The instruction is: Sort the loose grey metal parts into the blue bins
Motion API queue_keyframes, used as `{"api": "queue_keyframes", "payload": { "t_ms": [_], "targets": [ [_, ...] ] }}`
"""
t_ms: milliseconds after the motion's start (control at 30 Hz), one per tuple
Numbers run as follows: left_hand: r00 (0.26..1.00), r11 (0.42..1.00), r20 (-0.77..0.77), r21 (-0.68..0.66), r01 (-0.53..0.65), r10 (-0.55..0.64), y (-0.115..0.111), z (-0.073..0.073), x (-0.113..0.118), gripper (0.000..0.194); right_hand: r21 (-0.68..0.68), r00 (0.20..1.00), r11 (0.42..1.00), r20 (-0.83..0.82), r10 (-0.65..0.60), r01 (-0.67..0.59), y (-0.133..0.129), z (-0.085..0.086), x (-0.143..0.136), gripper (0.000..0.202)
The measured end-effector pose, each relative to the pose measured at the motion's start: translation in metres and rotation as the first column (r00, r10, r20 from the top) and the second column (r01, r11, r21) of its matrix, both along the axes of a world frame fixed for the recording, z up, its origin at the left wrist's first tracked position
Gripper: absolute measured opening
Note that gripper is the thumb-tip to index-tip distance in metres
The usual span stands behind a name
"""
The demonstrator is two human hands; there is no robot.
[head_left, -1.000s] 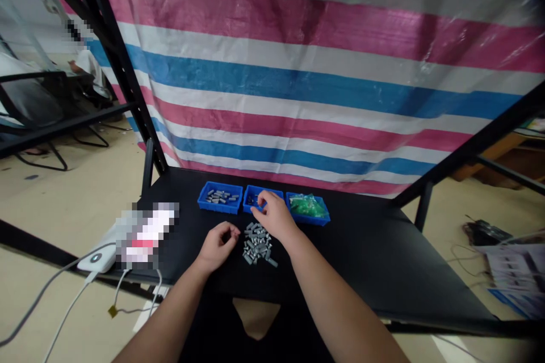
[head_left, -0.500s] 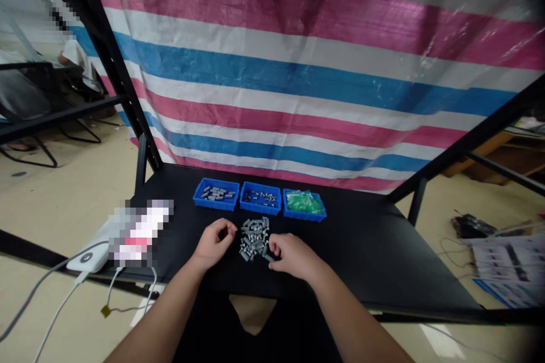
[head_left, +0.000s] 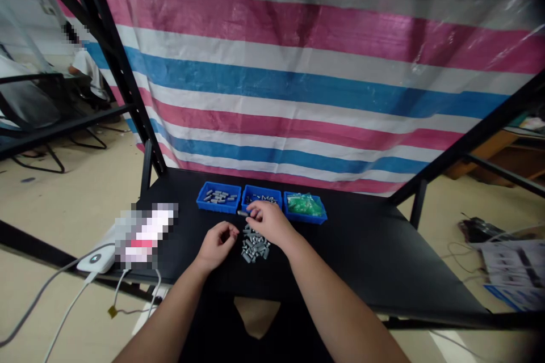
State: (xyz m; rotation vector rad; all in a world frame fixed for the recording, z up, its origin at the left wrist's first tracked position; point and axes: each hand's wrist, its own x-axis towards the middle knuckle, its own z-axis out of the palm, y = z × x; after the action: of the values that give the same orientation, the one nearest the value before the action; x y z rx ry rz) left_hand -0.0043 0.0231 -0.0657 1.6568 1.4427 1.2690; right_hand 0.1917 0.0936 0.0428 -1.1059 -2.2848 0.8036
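A small grey cylindrical part (head_left: pixel 242 213) is pinched in the fingertips of my right hand (head_left: pixel 269 221), which hovers over the front of the middle blue bin. My left hand (head_left: pixel 219 245) rests on the table left of the pile, its fingers curled in to the thumb; whether it holds anything is hidden. Between and below the hands lies a pile of small grey metal parts (head_left: pixel 254 248). The left blue bin (head_left: pixel 218 210) has similar grey cylinders in it. The middle blue bin (head_left: pixel 244 198) contains small metal pieces and is partly covered by my right hand.
The right blue bin (head_left: pixel 306 218) contains green pieces in clear plastic. On the table's left side are a blurred-out object (head_left: pixel 147 235) and a white power bank (head_left: pixel 96 259) with cables. Black frame posts (head_left: pixel 147 173) and a striped tarp (head_left: pixel 298 85) border the black table (head_left: pixel 361 261).
My right hand has moved from the pile's right side up and left toward the bins, carrying a grey cylindrical part. My left hand stays in about the same place. The view has shifted slightly.
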Motion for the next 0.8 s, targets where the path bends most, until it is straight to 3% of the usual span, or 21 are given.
{"api": "queue_keyframes", "payload": {
  "t_ms": [100, 200, 367, 500, 667, 800],
  "targets": [
    [1.0, 1.0, -0.002, -0.001, 0.002, -0.002, -0.001, 0.002, 0.0, 0.013, -0.025, 0.991, 0.993, -0.058, -0.12, 0.119, 0.005, -0.004, -0.012, 0.039],
    [1.0, 1.0, -0.008, -0.01, -0.001, 0.001, -0.001, 0.004, 0.0, 0.013, -0.047, 0.989, 0.988, 0.024, -0.145, 0.146, 0.004, -0.016, 0.004, 0.024],
    [1.0, 1.0, -0.012, 0.003, -0.008, 0.008, 0.0, 0.005, 0.0, 0.013, -0.088, 0.982, 0.988, 0.153, -0.114, 0.128, -0.01, -0.037, 0.046, 0.006],
    [1.0, 1.0, -0.011, -0.018, -0.002, 0.002, 0.0, 0.007, 0.001, 0.013, -0.128, 0.962, 0.986, 0.262, -0.071, 0.108, -0.031, -0.046, 0.054, 0.02],
    [0.999, 1.0, -0.034, -0.009, 0.001, -0.001, 0.001, 0.006, 0.001, 0.012, -0.066, 0.912, 0.98, 0.382, -0.147, 0.185, -0.048, -0.047, 0.047, 0.02],
    [1.0, 1.0, -0.026, -0.002, 0.008, -0.008, 0.002, 0.002, 0.001, 0.011, -0.031, 0.883, 0.993, 0.46, -0.089, 0.116, -0.048, -0.036, 0.055, 0.019]
  ]
}}
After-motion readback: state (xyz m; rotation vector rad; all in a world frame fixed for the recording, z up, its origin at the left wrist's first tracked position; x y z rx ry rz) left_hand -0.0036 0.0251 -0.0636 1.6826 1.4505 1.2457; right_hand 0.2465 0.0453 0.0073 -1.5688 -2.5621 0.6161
